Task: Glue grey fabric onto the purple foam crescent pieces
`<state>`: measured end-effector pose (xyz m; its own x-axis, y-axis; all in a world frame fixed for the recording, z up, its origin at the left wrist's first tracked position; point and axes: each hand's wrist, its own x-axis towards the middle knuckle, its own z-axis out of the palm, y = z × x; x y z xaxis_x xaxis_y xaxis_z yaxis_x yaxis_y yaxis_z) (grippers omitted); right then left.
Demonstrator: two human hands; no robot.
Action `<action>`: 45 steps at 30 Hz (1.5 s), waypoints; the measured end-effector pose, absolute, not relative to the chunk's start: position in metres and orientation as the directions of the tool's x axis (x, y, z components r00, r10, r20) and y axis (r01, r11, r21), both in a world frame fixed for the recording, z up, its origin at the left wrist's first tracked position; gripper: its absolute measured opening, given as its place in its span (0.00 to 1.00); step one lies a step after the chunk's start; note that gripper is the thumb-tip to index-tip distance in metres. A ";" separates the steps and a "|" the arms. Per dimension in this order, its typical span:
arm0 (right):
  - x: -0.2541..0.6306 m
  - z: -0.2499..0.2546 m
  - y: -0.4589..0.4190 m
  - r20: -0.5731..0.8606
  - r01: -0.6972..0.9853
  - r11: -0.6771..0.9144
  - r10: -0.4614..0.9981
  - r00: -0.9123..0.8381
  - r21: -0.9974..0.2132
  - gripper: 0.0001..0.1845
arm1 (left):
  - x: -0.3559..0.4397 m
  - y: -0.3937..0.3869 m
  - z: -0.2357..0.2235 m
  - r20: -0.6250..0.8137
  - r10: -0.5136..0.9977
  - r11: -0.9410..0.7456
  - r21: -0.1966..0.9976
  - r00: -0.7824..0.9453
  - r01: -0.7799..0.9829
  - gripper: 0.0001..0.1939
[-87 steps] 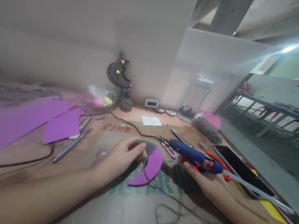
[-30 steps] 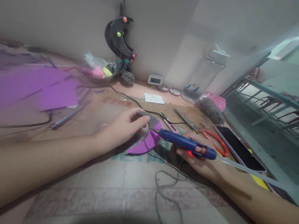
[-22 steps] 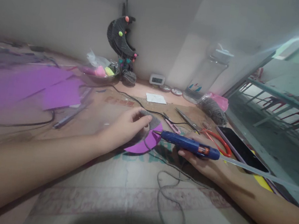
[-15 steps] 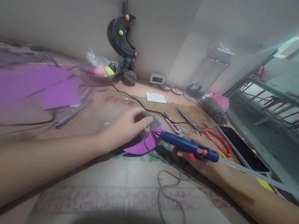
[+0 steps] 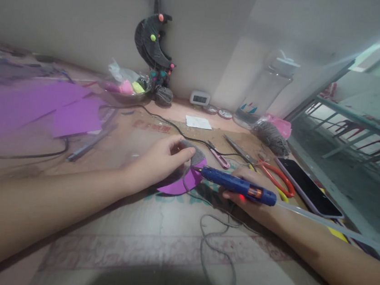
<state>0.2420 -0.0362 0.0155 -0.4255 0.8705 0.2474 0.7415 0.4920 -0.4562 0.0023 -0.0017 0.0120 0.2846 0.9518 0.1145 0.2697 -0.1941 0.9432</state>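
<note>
My left hand point(image 5: 167, 158) pinches a curved purple paper piece point(image 5: 178, 186) whose upper part is covered with grey yarn. In my right hand point(image 5: 239, 191) is a blue hot glue gun point(image 5: 230, 180), its small light glowing red and a long clear glue stick point(image 5: 308, 215) coming out of its back. The gun's nozzle is at the purple paper, beside the edge of the yarn; whether it touches cannot be made out. A loose strand of grey yarn point(image 5: 202, 249) runs from the piece and loops across the board.
Pink craft knife point(image 5: 220, 157), orange-handled scissors point(image 5: 278, 177) and a phone point(image 5: 310, 186) lie near my right hand. Purple sheets point(image 5: 76, 118) are at left. Behind stand a bowl point(image 5: 126, 96), a small clock point(image 5: 200, 99), a bottle point(image 5: 266, 94) and a yarn-wrapped crescent point(image 5: 149, 42).
The glue gun and both hands keep nearly the same place, with the nozzle still at the paper. The whole view has shifted very slightly.
</note>
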 end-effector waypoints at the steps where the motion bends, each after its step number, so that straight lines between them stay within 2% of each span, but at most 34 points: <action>1: 0.242 0.016 -0.037 0.242 0.743 0.489 0.872 -0.425 -0.458 0.11 | 0.002 -0.002 0.012 0.112 0.951 -0.193 0.943 0.287 0.271 0.11; 8: 0.243 0.012 -0.034 0.267 0.719 0.503 0.864 -0.426 -0.480 0.12 | 0.002 -0.002 0.012 0.099 0.951 -0.180 0.948 0.294 0.263 0.11; 14: 0.245 0.010 -0.033 0.280 0.734 0.532 0.847 -0.453 -0.422 0.11 | 0.002 -0.002 0.011 0.103 0.951 -0.181 0.950 0.291 0.255 0.11; 35: 0.242 0.014 -0.036 0.280 0.745 0.493 0.870 -0.407 -0.448 0.12 | 0.002 -0.001 0.011 0.091 0.950 -0.168 0.955 0.297 0.244 0.10; 45: 0.237 0.026 -0.042 0.268 0.841 0.437 0.893 -0.362 -0.318 0.09 | 0.003 -0.001 0.013 0.098 0.950 -0.174 0.955 0.296 0.239 0.09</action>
